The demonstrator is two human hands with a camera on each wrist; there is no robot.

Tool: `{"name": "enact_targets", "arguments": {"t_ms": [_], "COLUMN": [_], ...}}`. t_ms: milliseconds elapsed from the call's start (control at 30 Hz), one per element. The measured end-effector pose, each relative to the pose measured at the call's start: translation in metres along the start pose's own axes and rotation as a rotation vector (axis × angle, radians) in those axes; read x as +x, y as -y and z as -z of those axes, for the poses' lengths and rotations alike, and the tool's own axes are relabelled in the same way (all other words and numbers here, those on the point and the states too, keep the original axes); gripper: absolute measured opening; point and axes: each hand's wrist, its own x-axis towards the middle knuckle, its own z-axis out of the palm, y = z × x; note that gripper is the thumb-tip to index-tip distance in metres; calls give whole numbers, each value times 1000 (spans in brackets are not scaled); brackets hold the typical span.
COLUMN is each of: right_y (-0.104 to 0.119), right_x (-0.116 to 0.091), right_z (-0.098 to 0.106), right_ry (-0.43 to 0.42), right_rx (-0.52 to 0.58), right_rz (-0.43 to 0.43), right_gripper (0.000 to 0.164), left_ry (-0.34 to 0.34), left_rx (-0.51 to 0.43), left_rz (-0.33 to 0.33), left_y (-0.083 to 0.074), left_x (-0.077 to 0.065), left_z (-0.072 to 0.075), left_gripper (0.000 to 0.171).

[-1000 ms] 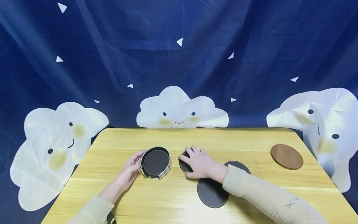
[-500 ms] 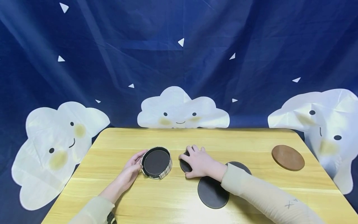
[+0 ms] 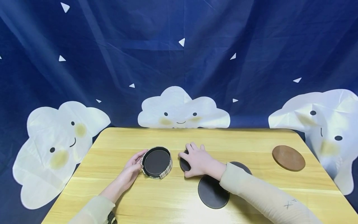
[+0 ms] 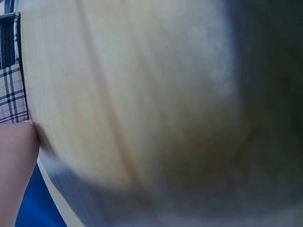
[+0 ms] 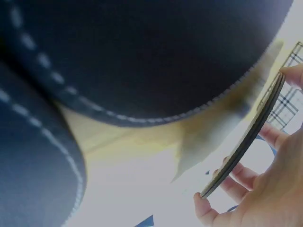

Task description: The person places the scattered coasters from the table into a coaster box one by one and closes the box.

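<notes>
In the head view my left hand (image 3: 130,171) holds the left side of a round coaster holder (image 3: 167,172), its thumb at the near side and its fingers behind. The holder has a plaid outer wall, a dark inside and a gap at the front; its plaid wall (image 4: 12,97) also shows in the left wrist view. My right hand (image 3: 199,161) grips a round black coaster (image 3: 184,165) by its edge, from above and partly covering it. Seen edge-on in the right wrist view, that coaster (image 5: 246,139) spans from thumb to fingertips, just right of the holder.
Two more black stitched coasters lie under the right forearm: a near one (image 3: 213,193) and a far one (image 3: 241,166), partly hidden by the sleeve. A brown round disc (image 3: 288,158) lies at the table's right. Behind the wooden table (image 3: 156,202) hangs a blue cloud-print curtain (image 3: 156,62).
The head view has shifted slightly, moving the whole scene a little to the right. Both hands keep their holds, with only a slight shift of the right hand's fingers on the coaster.
</notes>
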Motion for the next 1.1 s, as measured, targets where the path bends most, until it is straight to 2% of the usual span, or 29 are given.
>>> {"name": "enact_targets", "arguments": {"t_ms": [133, 367, 533, 800, 1100], "right_y": [0, 3, 8, 22, 42], "right_x": [3, 11, 21, 40, 55], "right_z": [7, 33, 46, 48, 47], "right_ry": [-33, -115, -128, -84, -89], "right_rx": [-16, -5, -7, -26, -48], "right_rz": [10, 22, 32, 25, 49], "right_gripper": [71, 72, 74, 76, 75], "left_ry": [-3, -6, -12, -7, 1], "left_rx": [2, -10, -22, -14, -8], "left_rz": [5, -6, -3, -4, 8], "left_y": [0, 0, 0, 2, 1], "left_x": [0, 0, 1, 2, 2], "left_z": [-1, -1, -1, 0, 1], "left_gripper": [79, 80, 81, 80, 79]}}
